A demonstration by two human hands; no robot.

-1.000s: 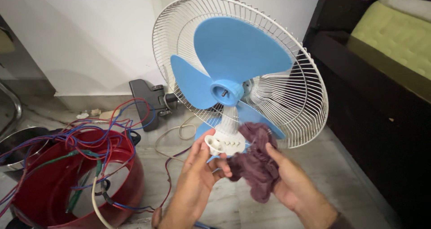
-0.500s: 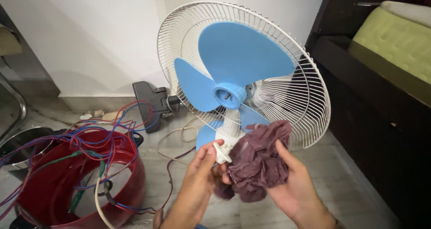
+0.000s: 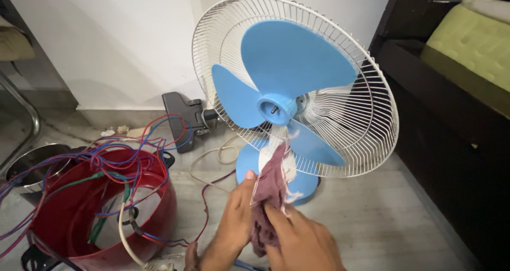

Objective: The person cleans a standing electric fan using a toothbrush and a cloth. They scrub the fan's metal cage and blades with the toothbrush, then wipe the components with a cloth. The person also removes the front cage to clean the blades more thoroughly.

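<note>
On the floor [image 3: 372,218] by the wall: blue-bladed fan [image 3: 289,85], front grille off, only rear wire guard [image 3: 361,112] behind the blades. Left of it, red drum [image 3: 79,218] holding tangled red, blue and green wires [image 3: 114,159]; steel pot [image 3: 32,165] partly hidden behind. Black vacuum head [image 3: 183,117] beyond. Low in frame, left hand [image 3: 236,218] and right hand [image 3: 303,242] both pinching a maroon cloth [image 3: 268,196], covering the fan's white stem; wrists cut off.

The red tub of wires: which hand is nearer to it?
Left. The left hand sits just right of the red tub, pinching the maroon cloth. The right hand is farther right, on the cloth's other side.
</note>
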